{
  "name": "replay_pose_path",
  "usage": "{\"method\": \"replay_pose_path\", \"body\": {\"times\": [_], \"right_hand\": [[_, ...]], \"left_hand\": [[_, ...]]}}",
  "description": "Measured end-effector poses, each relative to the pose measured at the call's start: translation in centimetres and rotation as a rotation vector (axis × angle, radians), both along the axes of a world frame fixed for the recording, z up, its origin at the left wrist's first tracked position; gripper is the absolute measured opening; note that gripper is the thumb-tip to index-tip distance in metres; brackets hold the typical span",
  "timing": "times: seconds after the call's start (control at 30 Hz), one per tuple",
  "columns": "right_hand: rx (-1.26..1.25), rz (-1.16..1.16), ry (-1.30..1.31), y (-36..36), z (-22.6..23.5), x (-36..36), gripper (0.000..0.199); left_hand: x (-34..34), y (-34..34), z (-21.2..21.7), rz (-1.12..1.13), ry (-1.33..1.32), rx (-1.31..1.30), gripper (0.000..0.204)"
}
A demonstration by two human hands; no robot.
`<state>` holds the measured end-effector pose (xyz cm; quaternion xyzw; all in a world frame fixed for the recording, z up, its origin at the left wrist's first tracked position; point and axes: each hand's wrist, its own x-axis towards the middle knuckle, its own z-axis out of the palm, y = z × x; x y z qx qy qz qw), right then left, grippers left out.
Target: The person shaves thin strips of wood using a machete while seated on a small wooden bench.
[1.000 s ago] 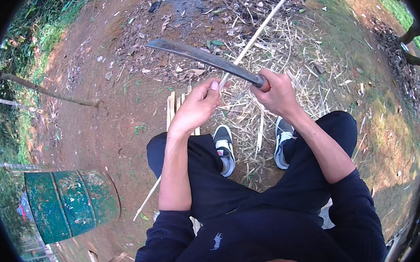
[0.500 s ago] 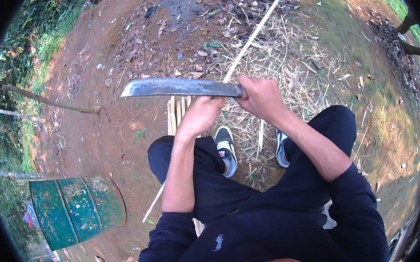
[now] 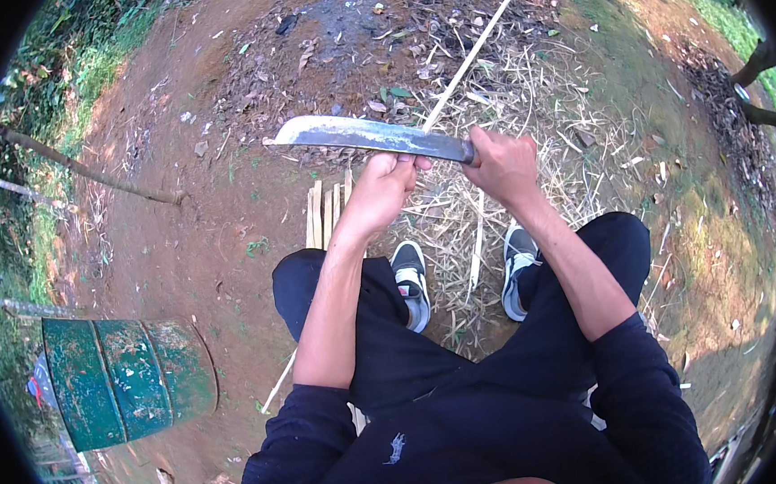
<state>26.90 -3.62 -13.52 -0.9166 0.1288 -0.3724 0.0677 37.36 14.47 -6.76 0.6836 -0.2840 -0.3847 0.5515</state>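
Observation:
A machete [image 3: 353, 135] lies crosswise in front of me, its blade pointing left and its tip slightly higher than the handle end. My right hand [image 3: 504, 164] is closed round the handle. Under the blade, my left hand [image 3: 383, 190] is closed on a long pale strip of wood or bamboo [image 3: 474, 56]. The strip runs away to the far right beyond the blade; a pale length also shows by my left forearm, at the lower left. The blade crosses over the strip just beyond my left fingers, which it partly hides.
Several pale slats [image 3: 327, 212] lie beside my left knee. Shavings [image 3: 540, 96] litter the ground around and beyond my shoes [image 3: 410, 281]. A rusty green drum [image 3: 132, 377] is at the left, with a bare pole [image 3: 95, 172] farther off.
My right hand has drawn the machete to the right along the strip, and the blade tilts more. My left hand keeps its hold on the strip. The view has shifted slightly.

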Motion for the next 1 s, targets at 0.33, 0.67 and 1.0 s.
{"method": "replay_pose_path", "body": {"times": [0.33, 0.67, 1.0], "right_hand": [[-0.06, -0.068, 0.031, -3.6, 0.3, -0.8, 0.02], [-0.157, -0.028, -0.069, -2.8, 0.9, -0.4, 0.023], [-0.253, 0.003, -0.012, -1.1, 1.5, -1.6, 0.021]], "left_hand": [[0.7, 1.3, 0.2, 0.002, 0.024, -0.066, 0.021], [0.0, 2.5, 1.0, -0.048, 0.088, -0.071, 0.021], [-1.2, 2.7, -0.3, -0.166, 0.197, -0.012, 0.02]]}}
